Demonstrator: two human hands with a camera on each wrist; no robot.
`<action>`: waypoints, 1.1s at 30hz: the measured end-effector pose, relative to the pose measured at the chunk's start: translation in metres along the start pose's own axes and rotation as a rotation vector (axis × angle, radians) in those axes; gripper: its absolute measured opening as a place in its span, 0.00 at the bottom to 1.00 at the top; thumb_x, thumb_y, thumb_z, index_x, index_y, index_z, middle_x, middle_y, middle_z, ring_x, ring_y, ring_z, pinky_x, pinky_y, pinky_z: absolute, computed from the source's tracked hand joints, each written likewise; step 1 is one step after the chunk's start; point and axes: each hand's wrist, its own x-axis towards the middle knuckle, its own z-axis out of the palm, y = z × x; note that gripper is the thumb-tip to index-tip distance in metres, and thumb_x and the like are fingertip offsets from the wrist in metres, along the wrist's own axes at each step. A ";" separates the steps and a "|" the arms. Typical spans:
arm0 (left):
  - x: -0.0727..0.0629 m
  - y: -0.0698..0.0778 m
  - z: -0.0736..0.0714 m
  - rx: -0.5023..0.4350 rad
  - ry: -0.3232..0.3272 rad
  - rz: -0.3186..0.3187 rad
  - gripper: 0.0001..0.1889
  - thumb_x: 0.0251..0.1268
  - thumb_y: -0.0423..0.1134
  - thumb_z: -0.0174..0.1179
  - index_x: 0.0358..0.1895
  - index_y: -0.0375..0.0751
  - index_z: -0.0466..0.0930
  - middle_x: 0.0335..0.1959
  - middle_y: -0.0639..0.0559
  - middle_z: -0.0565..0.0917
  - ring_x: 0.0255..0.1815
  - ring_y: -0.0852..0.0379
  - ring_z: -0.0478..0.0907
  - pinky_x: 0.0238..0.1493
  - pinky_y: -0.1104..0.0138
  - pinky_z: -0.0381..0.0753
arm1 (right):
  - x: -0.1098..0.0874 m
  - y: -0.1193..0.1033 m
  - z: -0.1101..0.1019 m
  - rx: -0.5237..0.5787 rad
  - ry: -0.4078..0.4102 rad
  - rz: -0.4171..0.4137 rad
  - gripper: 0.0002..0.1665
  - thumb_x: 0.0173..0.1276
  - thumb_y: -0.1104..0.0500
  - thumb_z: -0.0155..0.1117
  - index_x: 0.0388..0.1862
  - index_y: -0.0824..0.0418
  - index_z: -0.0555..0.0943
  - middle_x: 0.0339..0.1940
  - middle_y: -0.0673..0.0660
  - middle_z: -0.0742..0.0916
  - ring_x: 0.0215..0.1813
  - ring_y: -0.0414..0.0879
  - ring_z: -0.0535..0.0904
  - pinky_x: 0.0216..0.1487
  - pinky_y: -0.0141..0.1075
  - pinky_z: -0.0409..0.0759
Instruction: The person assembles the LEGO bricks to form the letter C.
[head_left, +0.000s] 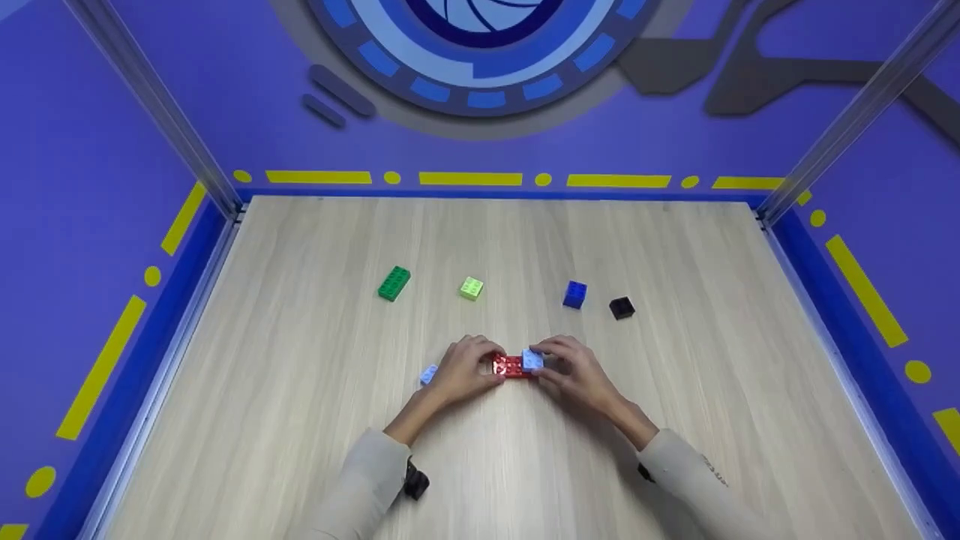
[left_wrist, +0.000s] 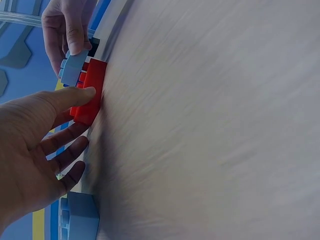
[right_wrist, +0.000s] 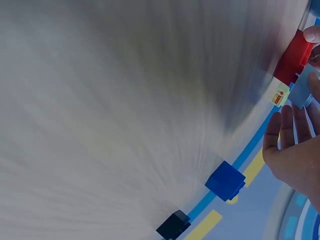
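Note:
A red building brick (head_left: 508,366) lies on the table between the two hands. My left hand (head_left: 466,369) pinches its left end between thumb and fingers, which the left wrist view also shows around the red brick (left_wrist: 95,82). My right hand (head_left: 576,373) pinches a light blue brick (head_left: 532,360) over the red brick's right end. In the left wrist view this light blue brick (left_wrist: 74,67) sits tilted against the red studs; whether it is pressed on fully I cannot tell. A second light blue brick (head_left: 428,374) rests just left of my left hand, partly hidden by it.
Farther back on the wooden table (head_left: 300,450) lie a green brick (head_left: 394,283), a lime brick (head_left: 471,288), a dark blue brick (head_left: 575,294) and a black brick (head_left: 622,307). Purple-blue panels (head_left: 480,157) wall in the back and sides.

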 end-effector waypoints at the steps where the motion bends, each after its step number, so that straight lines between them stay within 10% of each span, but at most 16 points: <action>1: 0.000 0.000 0.000 0.000 -0.001 0.001 0.18 0.57 0.42 0.75 0.50 0.43 0.87 0.46 0.49 0.87 0.48 0.51 0.80 0.52 0.55 0.77 | -0.001 0.000 0.000 -0.009 -0.001 -0.009 0.21 0.60 0.64 0.77 0.54 0.62 0.87 0.51 0.58 0.88 0.55 0.52 0.83 0.54 0.40 0.83; 22: 0.000 -0.003 -0.001 -0.008 0.020 0.007 0.19 0.54 0.41 0.77 0.50 0.43 0.89 0.43 0.47 0.88 0.43 0.50 0.80 0.46 0.60 0.78 | 0.007 -0.015 -0.007 -0.272 -0.116 -0.016 0.21 0.62 0.59 0.77 0.55 0.60 0.88 0.49 0.55 0.86 0.51 0.47 0.82 0.51 0.42 0.85; 33: 0.001 -0.003 0.001 -0.051 0.035 0.039 0.19 0.53 0.41 0.77 0.50 0.41 0.90 0.41 0.46 0.88 0.42 0.49 0.80 0.46 0.60 0.78 | 0.025 -0.021 -0.019 -0.280 -0.219 -0.049 0.16 0.56 0.60 0.81 0.43 0.63 0.92 0.32 0.53 0.85 0.30 0.37 0.72 0.30 0.29 0.71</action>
